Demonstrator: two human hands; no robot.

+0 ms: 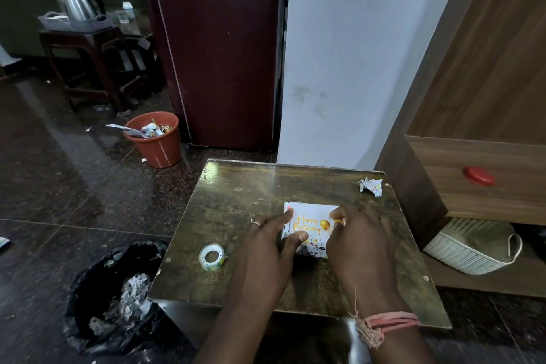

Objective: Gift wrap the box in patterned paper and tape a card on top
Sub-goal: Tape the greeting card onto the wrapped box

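We see a dark, worn counter (236,201) with the wrapped box (313,248) near its middle, covered in white patterned paper. A white "Happy Birthday" card (310,223) with a gold balloon lies on top of the box. Our left hand (269,248) rests on the card's left side, its forefinger stretched along the far left corner and its thumb pressing the near edge. Our right hand (357,242) covers the card's right end with fingers curled down; what it pinches we cannot tell. A tape roll (212,256) lies flat left of the box, and a crumpled paper scrap (371,185) sits near the far right corner.
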